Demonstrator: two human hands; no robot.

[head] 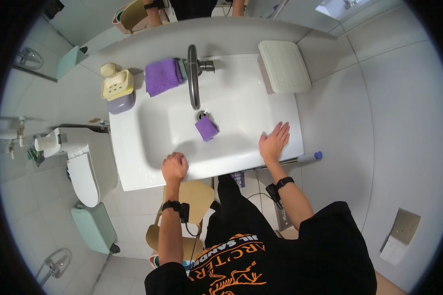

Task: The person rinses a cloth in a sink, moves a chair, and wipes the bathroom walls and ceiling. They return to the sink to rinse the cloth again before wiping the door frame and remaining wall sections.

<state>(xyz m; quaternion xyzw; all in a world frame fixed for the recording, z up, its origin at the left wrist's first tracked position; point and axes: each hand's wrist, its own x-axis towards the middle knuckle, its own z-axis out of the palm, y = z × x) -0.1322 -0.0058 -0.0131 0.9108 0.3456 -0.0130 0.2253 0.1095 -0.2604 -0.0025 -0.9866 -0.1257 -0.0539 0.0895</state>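
Note:
My left hand [174, 167] rests on the front rim of a white washbasin [136, 180], its fingers curled in with nothing visible in them. Flat on the rim at the right lies my right hand [275, 143], fingers stretched out and holding nothing. Between the two, a small folded purple cloth [206, 128] sits on the basin floor and touches or partly covers the metal drain [202, 114]. Above it reaches the curved spout of a metal faucet [193, 81]. A larger folded purple towel [163, 77] lies on the back ledge, left of the faucet.
A lidded storage box [286, 66] stands at the back right corner. Yellow soap dishes [118, 85] and a grey-purple soap box [121, 103] occupy the back left. Left of the basin is a toilet [84, 177]; a tan chair [193, 201] stands below its front edge.

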